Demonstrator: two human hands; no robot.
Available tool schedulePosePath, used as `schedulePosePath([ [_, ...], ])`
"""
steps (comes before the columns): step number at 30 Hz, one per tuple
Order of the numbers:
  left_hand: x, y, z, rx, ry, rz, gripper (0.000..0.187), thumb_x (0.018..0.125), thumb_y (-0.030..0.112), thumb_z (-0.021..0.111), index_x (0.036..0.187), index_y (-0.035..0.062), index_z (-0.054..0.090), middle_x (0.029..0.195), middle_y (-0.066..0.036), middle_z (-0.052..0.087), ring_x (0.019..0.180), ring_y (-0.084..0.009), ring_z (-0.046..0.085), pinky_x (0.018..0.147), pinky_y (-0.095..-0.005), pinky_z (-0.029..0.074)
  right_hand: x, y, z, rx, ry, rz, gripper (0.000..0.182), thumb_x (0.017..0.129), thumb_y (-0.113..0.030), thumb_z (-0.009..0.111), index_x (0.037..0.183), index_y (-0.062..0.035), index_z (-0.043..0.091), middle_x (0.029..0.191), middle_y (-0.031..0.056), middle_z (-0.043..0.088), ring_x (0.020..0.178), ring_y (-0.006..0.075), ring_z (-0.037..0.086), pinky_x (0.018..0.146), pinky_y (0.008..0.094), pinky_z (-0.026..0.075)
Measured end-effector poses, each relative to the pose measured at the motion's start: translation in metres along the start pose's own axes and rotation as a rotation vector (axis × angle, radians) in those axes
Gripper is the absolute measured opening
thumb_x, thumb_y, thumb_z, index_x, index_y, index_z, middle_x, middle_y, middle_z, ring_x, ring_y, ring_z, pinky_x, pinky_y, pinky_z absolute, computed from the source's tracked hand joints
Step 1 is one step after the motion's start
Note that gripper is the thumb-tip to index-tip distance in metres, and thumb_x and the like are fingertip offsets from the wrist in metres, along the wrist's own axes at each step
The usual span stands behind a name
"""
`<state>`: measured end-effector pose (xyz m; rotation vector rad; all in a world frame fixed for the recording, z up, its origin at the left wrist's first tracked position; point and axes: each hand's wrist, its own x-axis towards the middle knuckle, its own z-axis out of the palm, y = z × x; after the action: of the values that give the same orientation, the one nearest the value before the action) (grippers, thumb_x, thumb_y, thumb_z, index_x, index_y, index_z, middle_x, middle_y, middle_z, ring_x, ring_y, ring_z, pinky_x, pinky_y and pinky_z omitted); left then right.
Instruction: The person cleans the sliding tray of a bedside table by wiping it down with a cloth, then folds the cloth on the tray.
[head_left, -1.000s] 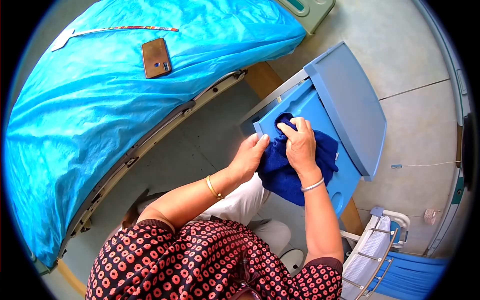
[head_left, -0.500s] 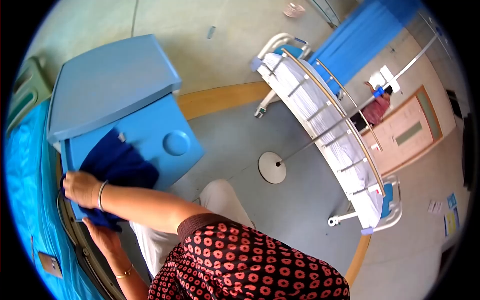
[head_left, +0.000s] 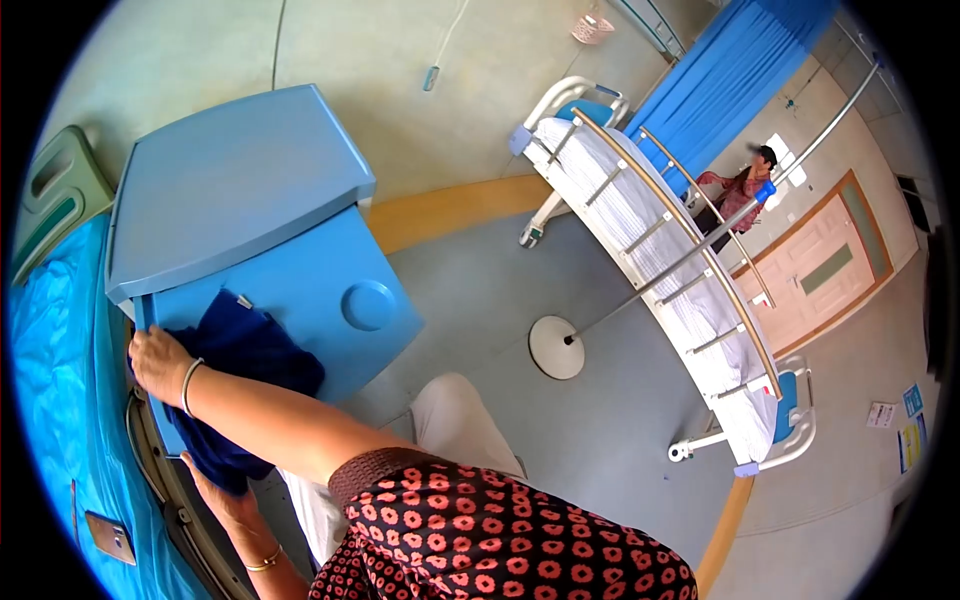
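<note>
A dark blue cloth [head_left: 250, 345] with a small white tag lies bunched on the blue pull-out tray [head_left: 290, 290] of a bedside cabinet [head_left: 235, 180], one end hanging over the near edge. At the tray's left corner my right hand [head_left: 160, 365], with a silver bangle, is closed on the cloth and presses on the edge. My left hand [head_left: 225, 498], with a gold bracelet, is lower, by the tray's near edge and against the hanging cloth. One of its digits is stretched out; the others are partly hidden.
A blue-covered bed [head_left: 55, 370] with a phone-like object [head_left: 109, 537] borders the left. Across the floor are a pole stand's round base [head_left: 556, 347] and a railed hospital bed [head_left: 650, 250]. A person [head_left: 740, 195] stands beyond it, near a door [head_left: 820, 265].
The view has shifted slightly, so the scene sits lower and further right. My right hand stays at the tray's left corner with the cloth. The distant person's raised arm has come down towards the head.
</note>
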<state>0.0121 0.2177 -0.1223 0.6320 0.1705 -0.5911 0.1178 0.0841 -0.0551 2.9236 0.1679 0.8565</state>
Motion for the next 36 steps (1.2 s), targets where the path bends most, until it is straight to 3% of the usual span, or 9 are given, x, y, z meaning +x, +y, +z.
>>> schedulePosePath([
  [3, -0.036, 0.003, 0.083, 0.153, -0.006, 0.119, 0.036, 0.098, 0.032, 0.038, 0.122, 0.0095, 0.052, 0.122, -0.007, 0.056, 0.110, -0.0204, 0.055, 0.092, -0.0335, 0.046, 0.018, 0.007, 0.013, 0.049, -0.059, 0.089, 0.021, 0.083, -0.018, 0.050, 0.087, -0.0126, 0.071, 0.096, 0.0002, 0.061, 0.101, 0.0176, 0.050, 0.085, 0.0344, 0.038],
  [6, -0.011, -0.009, 0.031, 0.119, -0.092, 0.188, 0.039, 0.096, 0.026, 0.045, 0.129, 0.0045, 0.044, 0.121, -0.011, 0.056, 0.107, -0.0220, 0.058, 0.092, -0.0341, 0.048, 0.029, 0.017, 0.013, 0.116, -0.153, 0.119, 0.023, 0.085, -0.019, 0.050, 0.093, -0.0119, 0.070, 0.106, 0.0020, 0.060, 0.112, 0.0195, 0.046, 0.098, 0.0398, 0.033],
  [9, -0.018, -0.003, 0.044, 0.113, -0.082, 0.180, 0.038, 0.097, 0.027, 0.043, 0.128, 0.0050, 0.045, 0.120, -0.009, 0.057, 0.109, -0.0228, 0.056, 0.095, -0.0356, 0.045, 0.025, 0.020, 0.016, 0.136, -0.114, 0.092, 0.020, 0.083, -0.019, 0.052, 0.089, -0.0122, 0.070, 0.104, 0.0027, 0.060, 0.110, 0.0200, 0.047, 0.095, 0.0390, 0.036],
  [16, -0.011, -0.006, 0.022, 0.053, -0.060, 0.147, 0.036, 0.097, 0.031, 0.042, 0.122, 0.0060, 0.049, 0.119, -0.007, 0.057, 0.108, -0.0191, 0.056, 0.094, -0.0341, 0.046, -0.041, -0.007, -0.009, 0.432, 0.235, -0.369, 0.013, 0.074, -0.019, 0.055, 0.070, -0.0146, 0.066, 0.080, 0.0026, 0.059, 0.089, 0.0210, 0.055, 0.079, 0.0310, 0.046],
  [21, -0.014, -0.009, 0.039, 0.074, -0.007, 0.160, 0.036, 0.096, 0.034, 0.042, 0.115, 0.0048, 0.053, 0.111, -0.007, 0.060, 0.100, -0.0184, 0.060, 0.089, -0.0342, 0.048, -0.054, 0.019, -0.076, 0.648, 0.030, -0.320, 0.014, 0.072, -0.012, 0.055, 0.082, -0.0069, 0.062, 0.090, 0.0090, 0.060, 0.093, 0.0268, 0.057, 0.080, 0.0359, 0.048],
  [24, -0.012, -0.010, 0.028, 0.051, -0.072, 0.126, 0.042, 0.097, 0.036, 0.040, 0.121, 0.0037, 0.050, 0.119, -0.009, 0.058, 0.106, -0.0216, 0.058, 0.095, -0.0368, 0.045, -0.032, 0.029, -0.053, 0.491, -0.019, -0.168, 0.013, 0.077, -0.011, 0.051, 0.084, -0.0071, 0.062, 0.088, 0.0090, 0.059, 0.091, 0.0269, 0.058, 0.081, 0.0379, 0.046],
  [29, -0.020, -0.009, 0.043, 0.095, 0.042, 0.235, 0.022, 0.097, 0.027, 0.046, 0.093, 0.0089, 0.056, 0.091, 0.000, 0.063, 0.081, -0.0100, 0.060, 0.075, -0.0253, 0.051, -0.001, 0.044, -0.020, 0.183, 0.045, -0.019, 0.019, 0.086, -0.015, 0.044, 0.090, -0.0102, 0.063, 0.097, 0.0062, 0.059, 0.103, 0.0209, 0.052, 0.094, 0.0407, 0.037],
  [34, -0.018, -0.007, 0.045, 0.161, 0.025, 0.265, 0.025, 0.094, 0.029, 0.053, 0.101, 0.0062, 0.059, 0.094, -0.002, 0.065, 0.084, -0.0112, 0.062, 0.077, -0.0244, 0.051, 0.004, 0.049, -0.028, -0.033, -0.104, 0.093, 0.023, 0.087, -0.016, 0.045, 0.089, -0.0079, 0.066, 0.100, 0.0068, 0.060, 0.104, 0.0218, 0.051, 0.094, 0.0403, 0.035],
  [36, -0.020, -0.008, 0.047, 0.169, 0.010, 0.265, 0.026, 0.093, 0.029, 0.054, 0.104, 0.0060, 0.059, 0.094, -0.002, 0.065, 0.084, -0.0117, 0.062, 0.078, -0.0245, 0.051, -0.012, 0.064, -0.028, 0.009, 0.058, 0.045, 0.015, 0.081, -0.014, 0.048, 0.079, -0.0073, 0.061, 0.092, 0.0086, 0.057, 0.096, 0.0235, 0.051, 0.085, 0.0379, 0.040],
])
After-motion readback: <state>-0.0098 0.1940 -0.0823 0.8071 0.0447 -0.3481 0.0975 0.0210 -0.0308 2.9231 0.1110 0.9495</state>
